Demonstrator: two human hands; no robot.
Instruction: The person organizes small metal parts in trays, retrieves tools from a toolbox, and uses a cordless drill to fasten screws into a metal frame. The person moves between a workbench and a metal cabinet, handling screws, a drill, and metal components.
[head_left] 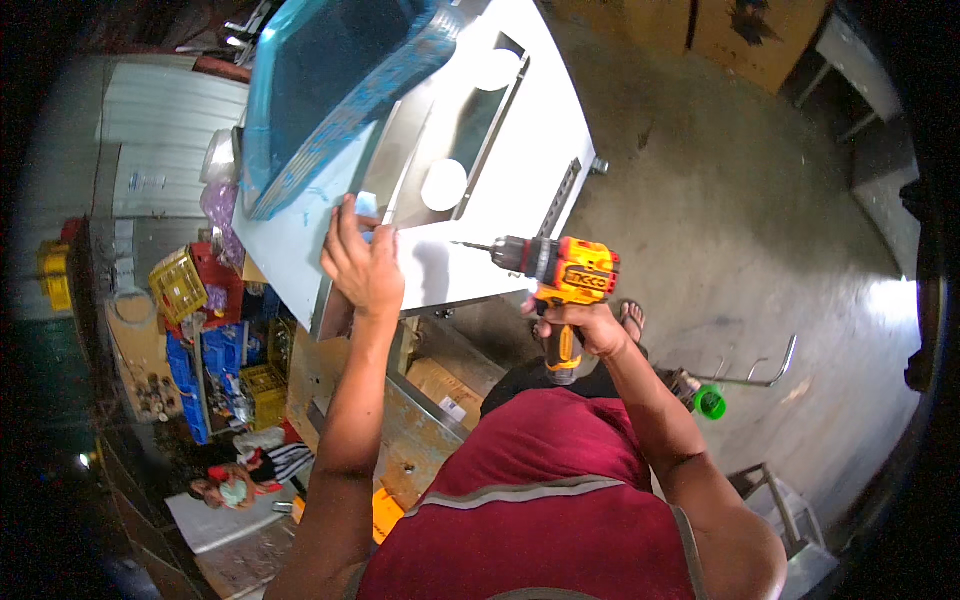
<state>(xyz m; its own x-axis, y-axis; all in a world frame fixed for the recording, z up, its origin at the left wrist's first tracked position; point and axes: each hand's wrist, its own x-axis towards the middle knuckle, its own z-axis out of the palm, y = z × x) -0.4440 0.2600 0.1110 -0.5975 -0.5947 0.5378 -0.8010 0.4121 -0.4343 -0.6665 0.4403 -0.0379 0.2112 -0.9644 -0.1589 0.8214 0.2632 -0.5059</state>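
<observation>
My right hand is wrapped round the handle of a yellow and black cordless drill. Its thin bit points left, over the white panel, and I cannot tell if the tip touches anything. My left hand rests at the panel's near left part with fingers stretched forward, beside a shiny metal strip. Past it lies a recessed metal section with two round white spots. A large part wrapped in blue film stands on the panel's far left. A slotted black bracket runs along the right edge.
A worn metal frame sits below the panel. Yellow crates and blue bins are stacked at the left. Another person is at the lower left. On the floor at right are a green round object and a bent metal rod.
</observation>
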